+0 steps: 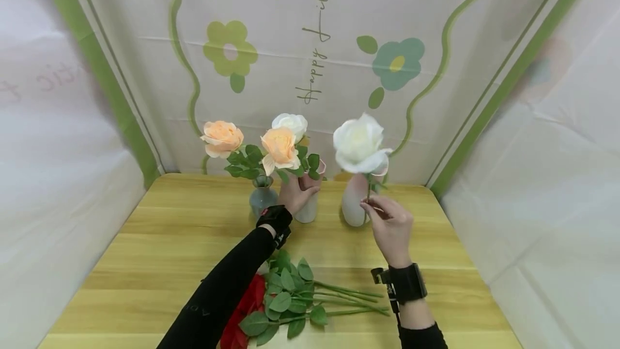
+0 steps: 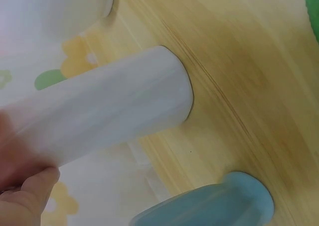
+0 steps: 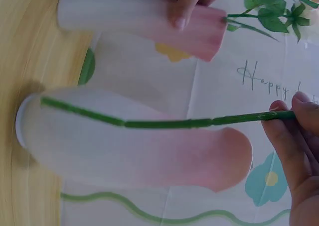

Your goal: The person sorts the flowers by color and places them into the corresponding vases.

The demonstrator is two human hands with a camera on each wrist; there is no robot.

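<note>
My left hand (image 1: pixel 293 194) grips the upper part of a slim pink-and-white vase (image 1: pixel 307 211), which stands upright on the table. Leafy green stems (image 3: pixel 271 19) come out of its rim in the right wrist view. Between right thumb and fingers, my right hand (image 1: pixel 393 225) pinches the green stem (image 3: pixel 167 123) of a white rose (image 1: pixel 358 144). This rose is upright, and its bare lower stem overlaps a rounder pink-and-white vase (image 3: pixel 134 141) in the right wrist view, with the stem's end low near that vase's base.
A blue-grey glass vase (image 1: pixel 263 198) stands left of my left hand. Above the left vases are peach roses (image 1: pixel 222 139) and another white rose (image 1: pixel 290 124). Red flowers (image 1: pixel 244 311) with leafy stems (image 1: pixel 349 295) lie at the table's front, partly under my left sleeve. A printed cloth (image 1: pixel 271 9) hangs behind.
</note>
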